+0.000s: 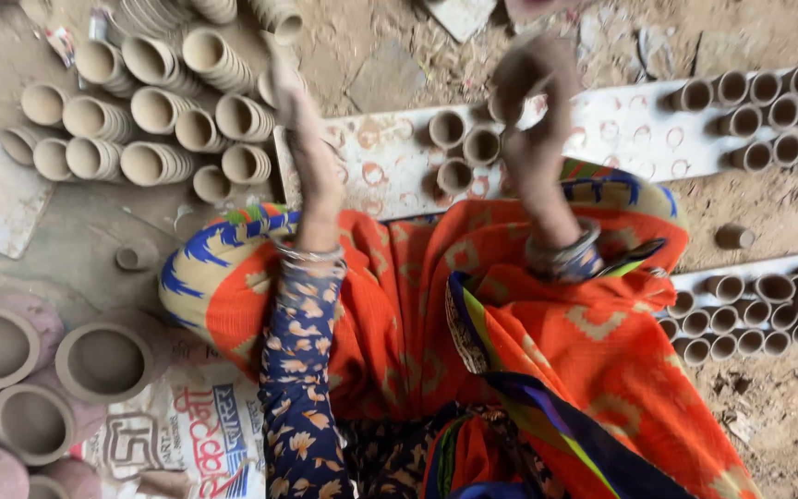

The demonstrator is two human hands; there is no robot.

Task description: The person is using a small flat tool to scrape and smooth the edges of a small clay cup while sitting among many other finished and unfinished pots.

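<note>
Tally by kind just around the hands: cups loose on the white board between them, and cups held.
Loose clay cups on the white board: 3
Held clay cup, in the right hand: 1
Total: 4
The left hand is too blurred to tell.

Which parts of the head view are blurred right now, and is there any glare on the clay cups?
Head view: both the left hand and the right hand smear with motion blur, so the small clay cup at the right hand is indistinct; the stacked cups and the white board stay sharp; light is soft and even, no glare.
</note>
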